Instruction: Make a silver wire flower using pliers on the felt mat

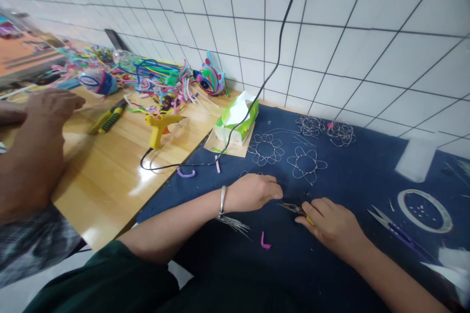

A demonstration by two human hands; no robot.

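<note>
My right hand [328, 222] is closed round a pair of pliers [293, 208] with yellow handles, their jaws pointing left. Just left of the jaws, my left hand [255, 192] has its fingers pinched together; what they hold is hidden. Thin wire arcs [250, 173] show behind that hand, partly covered by it. Beyond both hands lie two flower-shaped wire frames, a left one [266, 149] and a right one [307, 164]. A bundle of cut wires [237, 225] lies below my left wrist, and a magenta scrap [265, 241] is nearer me.
Purple-handled scissors [400, 234] and a tape roll [404, 200] lie at right. A tissue pack [238, 120] stands at the back, with a black cord across it. Left are a yellow glue gun [158, 129], pipe cleaners [154, 76] and another person's arm [36, 151].
</note>
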